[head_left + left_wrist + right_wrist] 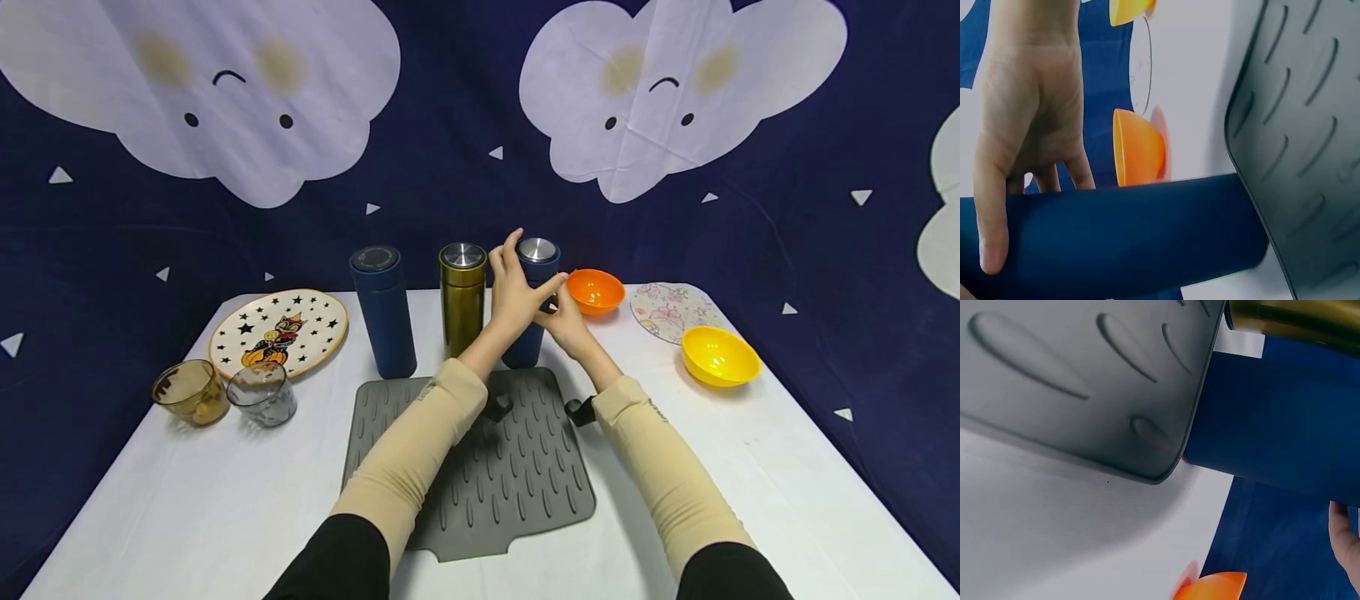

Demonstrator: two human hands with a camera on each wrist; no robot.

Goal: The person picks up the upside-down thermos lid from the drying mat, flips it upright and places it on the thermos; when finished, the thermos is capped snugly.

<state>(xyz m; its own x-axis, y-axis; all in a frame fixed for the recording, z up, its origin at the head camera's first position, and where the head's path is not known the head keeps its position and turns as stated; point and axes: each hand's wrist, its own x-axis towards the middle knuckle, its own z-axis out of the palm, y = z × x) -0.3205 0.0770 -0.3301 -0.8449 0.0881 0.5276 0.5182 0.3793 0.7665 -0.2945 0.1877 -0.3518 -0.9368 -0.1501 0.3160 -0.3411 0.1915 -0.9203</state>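
Observation:
Both hands are at the blue thermos flask [522, 346] with a silver-topped lid, standing upright at the far edge of the grey ridged mat [517, 467]. My left hand [516, 293] holds its upper part, thumb laid across the front and fingers up beside the lid. Lower, from the right side, my right hand [567, 327] grips the flask. In the left wrist view the right hand's thumb [992, 231] crosses the blue body and its other fingers pass behind it. The right wrist view shows the flask [1272, 425] against the mat's corner, with one fingertip below it.
Left of the flask stand a gold thermos [462, 304] and another blue thermos [386, 321]. A cat-patterned plate [247, 329], an amber glass [191, 396] and a grey glass [262, 396] are at left. Rightward sit an orange bowl [596, 293], a floral plate [675, 310] and a yellow bowl [720, 358].

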